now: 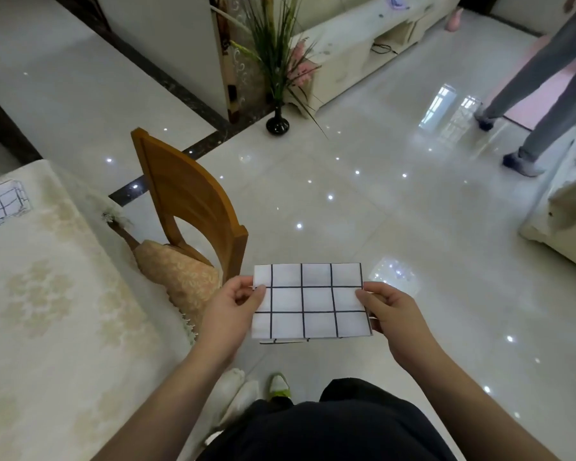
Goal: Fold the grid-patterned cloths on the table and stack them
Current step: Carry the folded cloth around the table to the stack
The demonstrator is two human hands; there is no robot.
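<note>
You held a folded cloth [311,301] out in front of you, up in the air over the floor [413,227] and well clear of the table [47,294]. It was a flat white rectangle crossed by dark grid lines, its long side running left to right, with lower layers peeking out along the bottom edge.

Your left hand [233,307] pinched the cloth's left edge, thumb on top at about mid height and the other fingers curled under it. Your right hand [391,311] pinched the right edge the same way, thumb laid on the top face, fingers tucked beneath. Both grips were closed on the fabric; neither hand was free.

A second cloth [0,202] with the same grid lay on the table at the far left, partly cut off by the frame edge. It looked folded, though you could not tell how neatly. The table wore a cream patterned cover.

A chair [193,207] stood just beside the table, its cushion tucked close to the table edge. Beyond it a black vase [277,123] with long green leaves sat on the floor. At the far right another person's legs [542,94] were in view, standing well apart from you.
</note>
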